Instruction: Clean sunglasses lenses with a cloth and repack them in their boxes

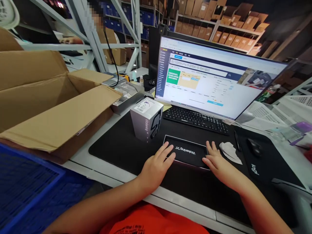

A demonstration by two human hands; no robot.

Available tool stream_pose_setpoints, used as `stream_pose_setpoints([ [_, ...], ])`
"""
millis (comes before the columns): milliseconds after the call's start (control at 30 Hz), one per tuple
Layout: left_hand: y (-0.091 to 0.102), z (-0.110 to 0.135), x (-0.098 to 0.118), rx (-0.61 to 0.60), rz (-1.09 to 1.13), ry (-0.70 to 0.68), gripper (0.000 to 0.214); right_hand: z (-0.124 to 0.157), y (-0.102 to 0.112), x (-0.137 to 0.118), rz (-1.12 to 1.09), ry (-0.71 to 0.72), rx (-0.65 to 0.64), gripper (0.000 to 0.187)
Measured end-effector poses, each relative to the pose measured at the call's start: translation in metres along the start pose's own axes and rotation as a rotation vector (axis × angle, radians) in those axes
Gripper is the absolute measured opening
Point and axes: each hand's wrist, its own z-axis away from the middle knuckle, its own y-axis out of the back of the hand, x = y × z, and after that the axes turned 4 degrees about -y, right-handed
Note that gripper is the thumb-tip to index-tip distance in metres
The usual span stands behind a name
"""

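Observation:
A flat black box with white lettering [186,151] lies on the black desk mat [122,149] in front of me. My left hand [157,165] rests at the box's left edge, fingers spread and touching it. On the right edge sits my right hand [216,161], fingers also stretched out along the side. Neither hand is closed round the box. A small grey product box [146,118] stands upright just behind and to the left.
A black keyboard [196,119] and a lit monitor [214,78] stand behind the box. A large open cardboard carton [48,107] is at the left, a blue crate [26,188] below it. A crumpled tissue [230,151], a pen and a mouse [254,147] lie to the right.

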Motion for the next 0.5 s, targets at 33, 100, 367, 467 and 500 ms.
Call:
stream_pose_setpoints([
  [33, 0.0, -0.002, 0.0, -0.005, -0.011, -0.01, 0.035, 0.002, 0.001, -0.002, 0.033, 0.003, 0.081, 0.052],
  [100, 0.005, -0.003, 0.001, -0.016, -0.013, -0.036, 0.035, 0.003, 0.005, -0.004, 0.065, 0.021, 0.288, 0.047],
  [367, 0.057, -0.033, -0.036, 0.493, -0.118, 0.233, 0.094, -0.011, -0.01, 0.03, -0.533, 0.208, 0.087, 0.124],
  [467, 0.061, -0.058, -0.067, 0.384, 0.007, 0.446, 0.117, -0.011, -0.031, 0.034, -0.472, 0.16, 0.064, 0.134],
  [500, 0.06, -0.065, -0.077, 0.323, 0.02, 0.496, 0.116, -0.009, -0.036, 0.033, -0.431, 0.147, 0.108, 0.129],
])
